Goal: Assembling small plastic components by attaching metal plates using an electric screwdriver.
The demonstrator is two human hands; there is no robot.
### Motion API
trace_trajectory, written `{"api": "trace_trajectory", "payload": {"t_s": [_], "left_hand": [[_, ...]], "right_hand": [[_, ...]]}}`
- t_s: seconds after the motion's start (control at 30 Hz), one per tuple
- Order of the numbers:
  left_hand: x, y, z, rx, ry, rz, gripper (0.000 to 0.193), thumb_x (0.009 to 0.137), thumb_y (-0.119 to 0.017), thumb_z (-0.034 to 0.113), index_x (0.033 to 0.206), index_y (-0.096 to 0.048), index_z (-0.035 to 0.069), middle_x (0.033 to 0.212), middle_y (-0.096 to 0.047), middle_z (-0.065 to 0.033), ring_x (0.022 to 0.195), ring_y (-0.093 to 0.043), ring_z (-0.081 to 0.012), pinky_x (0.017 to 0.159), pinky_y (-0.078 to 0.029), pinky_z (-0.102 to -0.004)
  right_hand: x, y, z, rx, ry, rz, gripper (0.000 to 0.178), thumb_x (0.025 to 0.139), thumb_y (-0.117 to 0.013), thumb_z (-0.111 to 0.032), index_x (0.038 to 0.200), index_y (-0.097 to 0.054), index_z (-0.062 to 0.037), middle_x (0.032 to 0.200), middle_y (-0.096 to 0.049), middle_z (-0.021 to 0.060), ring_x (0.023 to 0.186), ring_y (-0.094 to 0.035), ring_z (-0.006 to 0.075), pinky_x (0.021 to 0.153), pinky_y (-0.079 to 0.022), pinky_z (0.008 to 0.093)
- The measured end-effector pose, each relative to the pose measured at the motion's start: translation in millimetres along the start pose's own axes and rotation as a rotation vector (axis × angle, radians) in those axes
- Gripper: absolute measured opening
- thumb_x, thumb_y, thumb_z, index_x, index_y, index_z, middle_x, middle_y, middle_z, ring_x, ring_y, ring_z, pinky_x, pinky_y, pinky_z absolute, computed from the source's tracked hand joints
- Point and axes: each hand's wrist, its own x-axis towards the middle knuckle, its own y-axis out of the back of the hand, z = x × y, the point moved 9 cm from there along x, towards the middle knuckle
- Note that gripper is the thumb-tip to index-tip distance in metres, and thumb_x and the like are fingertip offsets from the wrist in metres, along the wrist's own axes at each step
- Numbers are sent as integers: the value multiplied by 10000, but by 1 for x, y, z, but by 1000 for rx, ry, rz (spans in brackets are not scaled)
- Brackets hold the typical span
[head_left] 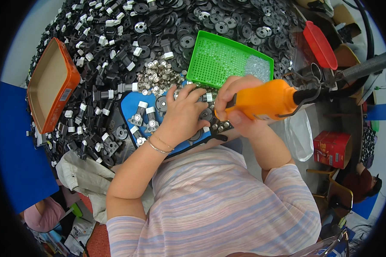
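Filling the upper part of your view, a heap of black parts [158, 30], many with white ends and others round discs, curves round your working spot, probably so that pieces lie within easy reach. In front of your body sits a blue mat [128, 103], likely there to give a flat place apart from the jumble. At far left an orange tray [51, 85] stands tilted on the heap; a green basket [223, 64] with a perforated base rests just beyond your hands. Smaller again is the orange power tool [266, 100], over the right side of the mat and hooked to a coiled spring [369, 66], which presumably carries some of its weight. Your right hand [244, 124] has its fingers wrapped round the tool's body; its working end is hidden. Your left hand [182, 113] lies palm down over the mat, fingers spread and slightly bent above parts, perhaps to steady them; you cannot tell from here whether they grip anything. Left of it on the mat lie metal-and-black assemblies [151, 122] with white ends. Silvery fittings [158, 77] are piled at the mat's far edge, and the tiniest things, clear bits [257, 66], gather in the basket's right end.
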Motion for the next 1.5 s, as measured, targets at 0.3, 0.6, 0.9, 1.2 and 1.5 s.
{"api": "trace_trajectory", "payload": {"t_s": [0.3,0.6,0.9,1.2,1.5], "left_hand": [[0,1,-1,-28,7,6,417,571,-820,273,950,-720,130,1243,-528,-45,1260,-386,-249,1051,-192,-554],[0,-3,-3,-33,38,-53,454,573,-825,302,982,-709,146,1323,-495,-54,1293,-355,-279,1068,-166,-538],[-1,-1,-3,-32,29,-35,454,572,-815,299,983,-718,131,1311,-489,-52,1286,-354,-267,1059,-179,-552],[-1,-4,-4,-25,38,-67,473,581,-818,313,1007,-701,146,1339,-486,-48,1302,-346,-282,1070,-163,-543],[-2,-3,-5,-45,17,-38,464,574,-819,297,995,-711,132,1303,-494,-51,1282,-356,-264,1049,-195,-558]], "right_hand": [[16,10,-16,119,73,17,427,784,-749,-302,993,-527,-3,807,-567,129,619,-577,162,512,-478,224],[17,78,-9,2,236,298,253,820,-629,-49,1027,-499,18,866,-571,142,652,-576,171,609,-494,275],[17,79,9,25,164,329,253,824,-595,-71,1036,-493,22,881,-565,166,637,-573,203,609,-491,294],[18,77,8,37,183,296,231,835,-583,-58,1032,-491,19,858,-562,155,635,-571,199,598,-487,292],[17,64,-28,145,253,224,290,875,-593,-212,1045,-482,-5,867,-527,153,611,-554,201,575,-471,315]]}}
